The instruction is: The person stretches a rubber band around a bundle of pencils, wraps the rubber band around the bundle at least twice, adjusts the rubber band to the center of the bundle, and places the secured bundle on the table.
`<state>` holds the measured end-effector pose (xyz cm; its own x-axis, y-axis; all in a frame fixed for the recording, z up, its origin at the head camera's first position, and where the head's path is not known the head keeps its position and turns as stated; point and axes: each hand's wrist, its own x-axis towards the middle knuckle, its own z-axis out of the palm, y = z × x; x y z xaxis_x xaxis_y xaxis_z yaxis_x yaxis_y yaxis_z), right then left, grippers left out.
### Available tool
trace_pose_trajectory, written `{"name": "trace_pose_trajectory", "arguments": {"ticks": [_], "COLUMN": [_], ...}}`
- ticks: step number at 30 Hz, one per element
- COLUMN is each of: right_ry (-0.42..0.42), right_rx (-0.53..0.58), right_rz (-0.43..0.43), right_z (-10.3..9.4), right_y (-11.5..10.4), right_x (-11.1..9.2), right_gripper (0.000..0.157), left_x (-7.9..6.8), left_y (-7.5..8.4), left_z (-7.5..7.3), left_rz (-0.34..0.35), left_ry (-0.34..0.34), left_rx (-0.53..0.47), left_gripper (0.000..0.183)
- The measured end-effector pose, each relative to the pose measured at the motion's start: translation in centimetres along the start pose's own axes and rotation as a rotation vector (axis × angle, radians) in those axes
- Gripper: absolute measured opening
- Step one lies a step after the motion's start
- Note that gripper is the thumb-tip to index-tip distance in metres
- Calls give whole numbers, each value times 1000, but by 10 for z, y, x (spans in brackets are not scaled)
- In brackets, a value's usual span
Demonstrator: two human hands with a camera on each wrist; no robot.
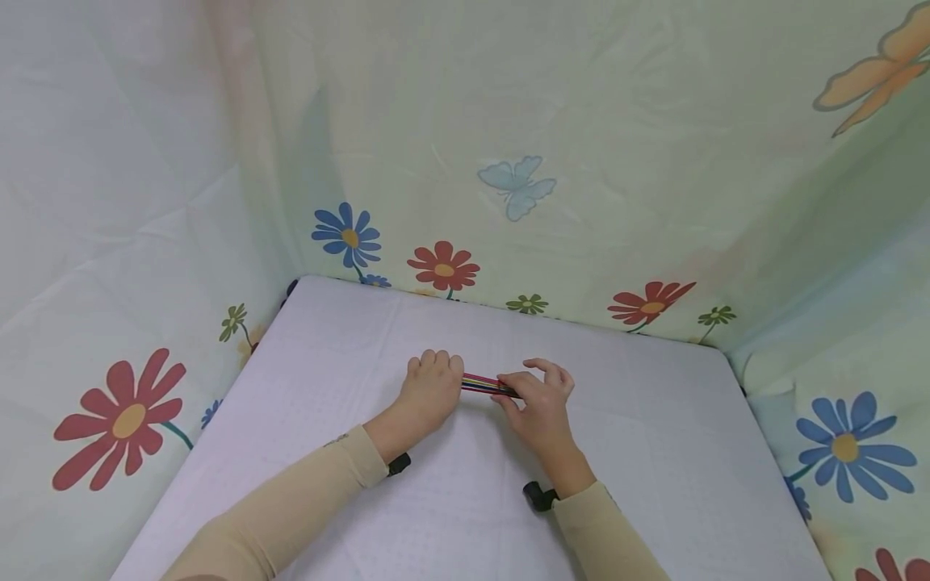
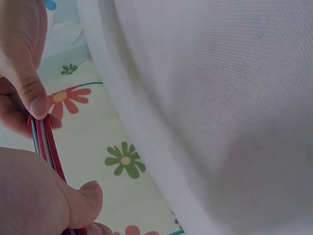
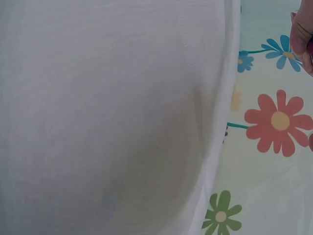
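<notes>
A slim bundle of long coloured sticks (image 1: 479,384), which look like pencils, spans the gap between the two hands above the white table. Red, yellow and dark strips show along it. My left hand (image 1: 433,390) grips its left part, fingers curled round it. At the other end my right hand (image 1: 541,407) pinches the bundle between thumb and forefinger, with the other fingers lifted off. In the left wrist view something thin and red (image 2: 31,120) crosses the bundle at the right fingertips; it looks like a band. The bundle's two ends are hidden by the hands.
A white cloth covers the table (image 1: 654,452). Hanging fabric (image 1: 617,161) printed with flowers and butterflies encloses the back and sides. Black camera mounts (image 1: 539,496) sit at both wrists, close above the tabletop.
</notes>
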<state>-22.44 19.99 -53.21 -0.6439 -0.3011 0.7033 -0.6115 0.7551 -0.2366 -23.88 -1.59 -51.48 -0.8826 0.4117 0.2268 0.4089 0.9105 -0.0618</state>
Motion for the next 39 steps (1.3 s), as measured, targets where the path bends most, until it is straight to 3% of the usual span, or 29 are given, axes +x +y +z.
{"name": "trace_pose_trajectory", "arguments": {"ticks": [12,19,23,30,39], "right_ry": [-38,-131,-165,-82,-30], "right_rx": [-85,-116,-123,-110,1], "right_rz": [-10,-20,18,96,13], "right_z": [5,10,9,3,0], "right_y": [-15,-23,-25,-13,-5], "right_x": [9,9,9,3,1], "right_gripper": [36,34,40,48,35], "left_x": [-1,-2,-2,-1,-1], "left_y": [1,4,5,2,1], "left_z": [6,8,9,3,-5], "left_rz": [-20,0,-2,-19,-14], "left_ry": [3,16,-6,-59,-77], "left_rx": [37,44,35,22,-17], "left_gripper": [17,18,16,17,18]}}
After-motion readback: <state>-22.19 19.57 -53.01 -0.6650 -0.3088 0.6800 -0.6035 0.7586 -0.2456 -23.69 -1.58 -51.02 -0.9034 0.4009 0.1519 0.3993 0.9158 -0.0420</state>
